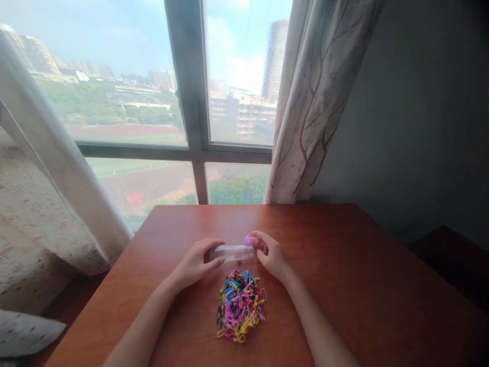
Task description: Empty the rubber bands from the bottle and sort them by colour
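A small clear bottle lies on its side on the brown wooden table. My left hand grips its base end, thumb and fingers closed around it. My right hand is at the bottle's mouth, fingers pinched on a pink cap. I cannot tell whether the cap is still on the bottle. Just in front of the hands lies a heap of several small coloured rubber bands in pink, yellow, blue and black.
Behind the table is a large window with a dark frame, with patterned curtains hanging at the right and left. A dark wall stands at the right. A low dark ledge sits beyond the table's right edge.
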The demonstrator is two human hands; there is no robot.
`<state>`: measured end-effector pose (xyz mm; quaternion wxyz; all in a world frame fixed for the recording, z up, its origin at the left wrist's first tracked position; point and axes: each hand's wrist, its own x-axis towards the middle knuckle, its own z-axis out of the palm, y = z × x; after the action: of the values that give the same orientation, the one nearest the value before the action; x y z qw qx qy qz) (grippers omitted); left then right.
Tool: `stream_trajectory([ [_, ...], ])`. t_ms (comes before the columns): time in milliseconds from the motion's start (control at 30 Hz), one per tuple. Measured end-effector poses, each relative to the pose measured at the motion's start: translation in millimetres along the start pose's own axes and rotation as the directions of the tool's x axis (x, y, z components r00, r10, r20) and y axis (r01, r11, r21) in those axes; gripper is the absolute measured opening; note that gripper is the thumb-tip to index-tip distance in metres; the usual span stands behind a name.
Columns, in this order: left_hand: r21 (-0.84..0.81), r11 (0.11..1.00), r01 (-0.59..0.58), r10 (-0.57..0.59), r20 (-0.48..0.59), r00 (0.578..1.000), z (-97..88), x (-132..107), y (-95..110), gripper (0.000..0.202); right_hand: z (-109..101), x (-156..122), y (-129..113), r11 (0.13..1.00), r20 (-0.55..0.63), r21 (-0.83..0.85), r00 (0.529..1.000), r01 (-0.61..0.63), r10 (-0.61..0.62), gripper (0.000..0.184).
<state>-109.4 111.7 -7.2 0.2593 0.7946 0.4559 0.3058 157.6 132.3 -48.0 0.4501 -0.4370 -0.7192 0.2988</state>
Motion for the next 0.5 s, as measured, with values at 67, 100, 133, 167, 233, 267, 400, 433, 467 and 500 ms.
stream_trajectory([
  [67,-0.004,1.000,0.002,-0.002,-0.004,1.000,0.1,0.1,0.2,0.037,-0.8,-0.4,-3.4,1.000,0.015,0.003,1.000,0.004,-0.004,0.061],
  [100,-0.006,1.000,0.003,-0.003,-0.004,1.000,0.1,0.0,0.3,0.037,-1.0,-0.6,-4.9,1.000,0.022,0.005,1.000,0.006,-0.006,0.062],
  [133,-0.007,1.000,0.004,-0.004,-0.001,1.000,0.0,-0.1,0.2,0.037,-1.2,-0.6,-5.9,1.000,0.027,0.007,1.000,0.008,-0.009,0.062],
  [167,-0.008,1.000,0.005,-0.005,0.002,1.000,0.0,-0.3,-0.2,0.037,-1.2,-0.6,-6.5,1.000,0.030,0.009,0.999,0.011,-0.011,0.063],
  [233,-0.010,1.000,0.007,-0.007,0.006,1.000,0.1,-0.5,-1.4,0.039,-0.8,-0.2,-5.9,1.000,0.031,0.013,0.999,0.016,-0.017,0.066],
  [267,-0.010,1.000,0.008,-0.008,0.006,1.000,0.3,-0.4,-2.3,0.040,-0.4,0.0,-4.8,1.000,0.027,0.018,0.999,0.023,-0.024,0.068],
  [400,-0.006,1.000,0.017,-0.017,0.006,1.000,1.9,0.4,-5.6,0.043,1.7,0.8,2.5,0.998,-0.005,0.042,0.999,0.050,-0.050,0.069],
  [433,-0.004,1.000,0.020,-0.020,0.006,1.000,2.2,0.7,-6.0,0.043,2.2,1.0,4.2,0.998,-0.013,0.044,0.999,0.051,-0.050,0.067],
  [467,-0.002,1.000,0.022,-0.022,0.005,1.000,2.5,0.9,-6.2,0.042,2.7,1.0,5.7,0.998,-0.020,0.043,0.999,0.048,-0.048,0.065],
  [500,-0.001,1.000,0.024,-0.024,0.004,1.000,2.8,1.0,-6.4,0.042,3.0,1.1,7.0,0.998,-0.025,0.041,0.999,0.047,-0.046,0.063],
])
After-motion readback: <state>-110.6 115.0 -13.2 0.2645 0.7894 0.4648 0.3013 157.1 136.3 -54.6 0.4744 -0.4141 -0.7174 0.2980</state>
